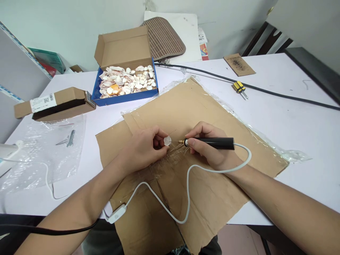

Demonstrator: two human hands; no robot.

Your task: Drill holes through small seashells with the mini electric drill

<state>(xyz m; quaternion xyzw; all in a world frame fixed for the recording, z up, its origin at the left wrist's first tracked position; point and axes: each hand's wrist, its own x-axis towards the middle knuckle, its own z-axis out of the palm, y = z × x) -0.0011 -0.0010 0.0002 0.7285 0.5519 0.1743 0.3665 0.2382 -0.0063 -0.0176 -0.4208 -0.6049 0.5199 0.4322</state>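
Observation:
Between the thumb and fingers of my left hand (146, 147) is a small white seashell (167, 141), held over the cardboard sheet (159, 109). My right hand (208, 143) grips a black mini electric drill (219, 143) like a pen. Its thin bit points left and reaches the shell's right edge; whether it has gone into the shell I cannot tell. A white cord (188, 180) runs from the drill's back end, loops over the cardboard and leads to an inline switch (117, 214).
A blue-sided box (124, 99) full of shells stands behind my left hand. Left of it lies an opened brown carton (61, 102), with a small wrench (71, 138) on plastic wrap nearby. A yellow-handled screwdriver (239, 87) and a black cable (278, 94) lie at the back right.

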